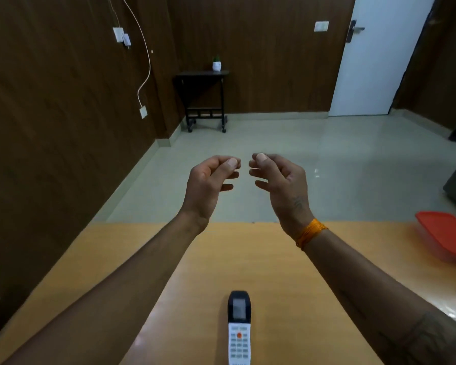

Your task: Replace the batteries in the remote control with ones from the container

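Left hand (208, 180) and right hand (279, 177) raised above far worktop (169, 254) edge, each grip released, fingers loosely curled, holding nothing, remote control (239, 330) face-up near front edge between forearms, red-lidded container (448, 233) far right.

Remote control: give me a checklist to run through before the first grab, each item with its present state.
1. Remote control lies flat on the table, buttons up, nothing on it: ok.
2. Left hand holds nothing, fingers loosely curled: ok.
3. Right hand holds nothing: ok.
4. Battery cover reachable: not ok, the back faces down.
5. Container at the table's right edge, red lid on: not ok for taking batteries.
6. Batteries inside the container: cannot tell.
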Demonstrator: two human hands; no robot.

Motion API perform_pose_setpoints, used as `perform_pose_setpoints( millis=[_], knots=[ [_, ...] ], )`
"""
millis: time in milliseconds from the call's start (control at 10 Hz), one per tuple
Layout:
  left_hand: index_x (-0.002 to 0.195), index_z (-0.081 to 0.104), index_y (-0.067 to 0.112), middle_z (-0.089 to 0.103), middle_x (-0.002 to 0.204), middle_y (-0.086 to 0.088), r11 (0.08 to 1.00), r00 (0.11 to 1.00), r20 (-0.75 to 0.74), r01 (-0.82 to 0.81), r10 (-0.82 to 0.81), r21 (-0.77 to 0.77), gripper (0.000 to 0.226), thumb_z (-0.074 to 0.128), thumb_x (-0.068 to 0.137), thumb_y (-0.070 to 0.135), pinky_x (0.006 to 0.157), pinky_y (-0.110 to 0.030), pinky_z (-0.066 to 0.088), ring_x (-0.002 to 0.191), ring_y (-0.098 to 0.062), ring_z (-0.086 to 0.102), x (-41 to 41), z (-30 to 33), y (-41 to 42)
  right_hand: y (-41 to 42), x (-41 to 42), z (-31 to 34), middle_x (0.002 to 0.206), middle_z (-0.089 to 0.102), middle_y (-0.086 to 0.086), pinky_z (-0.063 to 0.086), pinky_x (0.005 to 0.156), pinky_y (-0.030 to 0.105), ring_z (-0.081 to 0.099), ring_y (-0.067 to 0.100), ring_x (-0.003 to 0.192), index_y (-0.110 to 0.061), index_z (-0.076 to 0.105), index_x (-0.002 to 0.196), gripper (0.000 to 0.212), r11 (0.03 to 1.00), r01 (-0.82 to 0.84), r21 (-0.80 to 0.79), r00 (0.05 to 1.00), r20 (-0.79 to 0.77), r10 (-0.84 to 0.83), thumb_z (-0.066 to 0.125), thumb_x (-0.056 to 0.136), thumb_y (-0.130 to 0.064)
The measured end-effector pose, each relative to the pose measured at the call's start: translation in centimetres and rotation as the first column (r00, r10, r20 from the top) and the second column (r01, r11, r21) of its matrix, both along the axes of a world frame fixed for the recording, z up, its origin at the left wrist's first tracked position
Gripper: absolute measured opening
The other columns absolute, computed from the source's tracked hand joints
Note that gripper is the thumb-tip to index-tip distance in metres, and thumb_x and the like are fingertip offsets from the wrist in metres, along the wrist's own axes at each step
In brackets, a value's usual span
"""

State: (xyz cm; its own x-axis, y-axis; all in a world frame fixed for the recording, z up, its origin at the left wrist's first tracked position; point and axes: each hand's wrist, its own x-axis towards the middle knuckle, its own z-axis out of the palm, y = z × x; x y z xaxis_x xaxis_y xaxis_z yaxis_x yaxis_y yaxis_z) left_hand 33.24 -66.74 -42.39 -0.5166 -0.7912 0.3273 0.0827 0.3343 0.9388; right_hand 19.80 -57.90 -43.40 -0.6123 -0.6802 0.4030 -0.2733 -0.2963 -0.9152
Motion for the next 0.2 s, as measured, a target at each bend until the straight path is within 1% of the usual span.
perform_pose_setpoints(
  millis=[100, 200],
  knots=[
    [0.118, 0.072, 0.014, 0.075, 0.115, 0.0, 0.999, 1.0, -0.013, -0.005, 0.005, -0.035, 0.041, 0.055, 0.097, 0.044, 0.091, -0.035, 0.061, 0.11, -0.016, 0.072, -1.6, 8.1, -1.5, -1.1, -1.5, 7.5, 0.106, 0.078, -0.001, 0.063, 0.09, 0.044, 0.075, 0.012, 0.102, -0.02, 0.076, 0.113, 0.03, 1.0, 0.012, -0.019, 1.0, -0.003, -0.012, 0.056, 0.103, -0.041],
    [0.119, 0.072, 0.014, 0.075, 0.115, 0.001, 0.999, 1.0, 0.014, -0.015, 0.016, -0.047, 0.034, 0.055, 0.103, 0.04, 0.09, -0.036, 0.06, 0.11, -0.016, 0.071, -2.3, 15.7, -2.2, -1.4, -2.2, 14.7, 0.104, 0.078, -0.002, 0.064, 0.09, 0.045, 0.075, 0.013, 0.102, -0.022, 0.076, 0.111, 0.031, 1.0, 0.018, -0.008, 1.0, -0.004, -0.018, 0.056, 0.102, -0.044]
  ],
)
